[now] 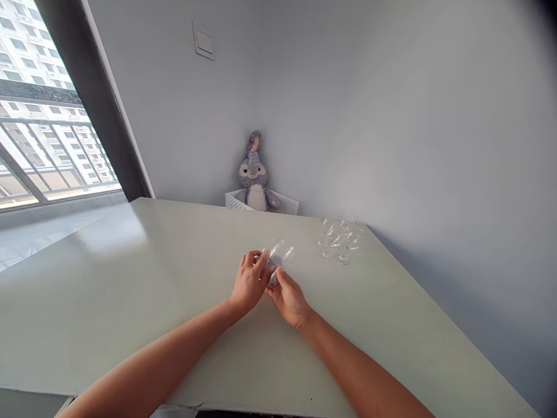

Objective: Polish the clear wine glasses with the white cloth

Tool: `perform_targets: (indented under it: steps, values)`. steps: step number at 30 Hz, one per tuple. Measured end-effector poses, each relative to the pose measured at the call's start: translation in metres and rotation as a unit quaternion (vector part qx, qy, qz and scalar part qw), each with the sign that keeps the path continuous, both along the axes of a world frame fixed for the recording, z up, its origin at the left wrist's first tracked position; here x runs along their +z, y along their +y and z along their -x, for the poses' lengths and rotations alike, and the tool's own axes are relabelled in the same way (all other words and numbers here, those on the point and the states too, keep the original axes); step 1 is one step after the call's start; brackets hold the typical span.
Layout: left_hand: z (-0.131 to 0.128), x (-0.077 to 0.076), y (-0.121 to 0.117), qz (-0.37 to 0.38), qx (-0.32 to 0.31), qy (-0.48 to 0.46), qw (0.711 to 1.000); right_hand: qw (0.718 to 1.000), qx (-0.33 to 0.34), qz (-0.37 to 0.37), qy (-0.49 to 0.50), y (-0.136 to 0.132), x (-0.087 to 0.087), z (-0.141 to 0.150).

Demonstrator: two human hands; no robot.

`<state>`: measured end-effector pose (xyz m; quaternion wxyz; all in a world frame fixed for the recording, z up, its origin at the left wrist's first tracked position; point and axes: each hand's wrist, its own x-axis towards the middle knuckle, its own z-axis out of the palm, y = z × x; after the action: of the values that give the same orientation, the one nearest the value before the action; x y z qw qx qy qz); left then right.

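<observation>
Holding glass (282,250) (tilted), cloth (274,278): left hand (249,281), right hand (291,298).

A hand could pass low over the broad left part of the worktop (152,273). The left hand (249,284) and right hand (292,299), together at a wine glass (282,249), block the middle. A gap runs between it and the clustered stemmed glasses (339,239), which obstruct the far right corner before the wall (391,116).
</observation>
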<state>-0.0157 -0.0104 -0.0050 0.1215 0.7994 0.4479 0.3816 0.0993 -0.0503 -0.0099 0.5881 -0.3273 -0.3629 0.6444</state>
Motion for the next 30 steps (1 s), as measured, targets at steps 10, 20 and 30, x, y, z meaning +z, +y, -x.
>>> perform_targets:
  steps: [10,20,30]
  values:
    - [0.007,0.015,0.007,0.436,-0.226,-0.387,0.780,0.990,0.101,0.092,-0.043,-0.003,0.014,-0.019]
    - [0.019,0.015,0.029,0.425,-0.068,-0.492,0.757,0.825,-0.171,-0.206,-0.498,-0.008,0.016,-0.028]
    - [0.010,0.020,0.020,0.432,-0.080,-0.594,0.674,0.809,-0.117,-0.205,-0.538,-0.002,-0.005,-0.019]
